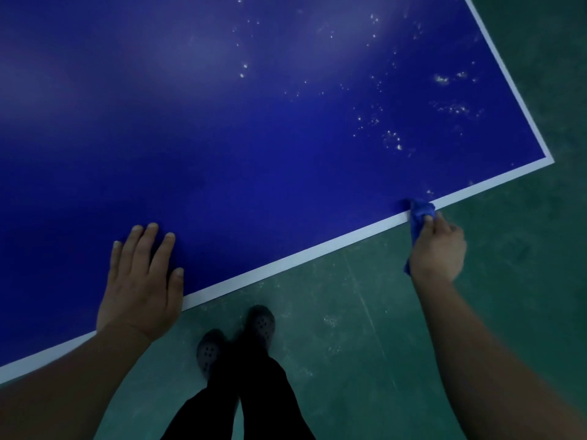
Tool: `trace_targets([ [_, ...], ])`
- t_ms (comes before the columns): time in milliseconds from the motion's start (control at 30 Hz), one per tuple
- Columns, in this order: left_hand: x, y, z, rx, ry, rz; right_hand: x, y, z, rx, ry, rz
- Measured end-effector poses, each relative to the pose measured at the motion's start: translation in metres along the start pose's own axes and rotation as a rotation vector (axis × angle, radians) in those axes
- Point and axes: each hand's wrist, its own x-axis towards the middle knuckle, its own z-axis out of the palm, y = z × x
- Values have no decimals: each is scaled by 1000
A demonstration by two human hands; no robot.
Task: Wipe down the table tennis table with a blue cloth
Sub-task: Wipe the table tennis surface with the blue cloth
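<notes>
Right hand (440,246): closed around the cloth (420,212), thumb and fingers pinching it; hand sits just off the near edge of the table (254,138), over the floor (365,312); the bunched upper end of the cloth lies on the white edge line (286,260), near the table's right corner; the remainder hangs down behind the palm, a strip showing at the wrist. Left hand (143,281): open and flat, palm down on the blue surface, fingers spread, holding nothing; heel of the hand at the same white line, well apart from the right hand. Table surface: deep blue, white border along the near and right edges; pale specks (394,141) scattered over the right portion, thickest towards the right corner; one small speck just above the cloth; left portion shows faint hazy patches only. Below the edge: green floor with light scuffs; two dark perforated shoes (235,338) and dark trousers (235,404) between the forearms.
</notes>
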Motion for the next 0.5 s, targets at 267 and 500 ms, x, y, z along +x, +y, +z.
trace_targets([
  [267,0,0,0,-3,13,-1,-77,-71,42,-29,-116,-849],
  [500,1,-2,1,4,6,8,35,-32,-10,62,38,-40],
])
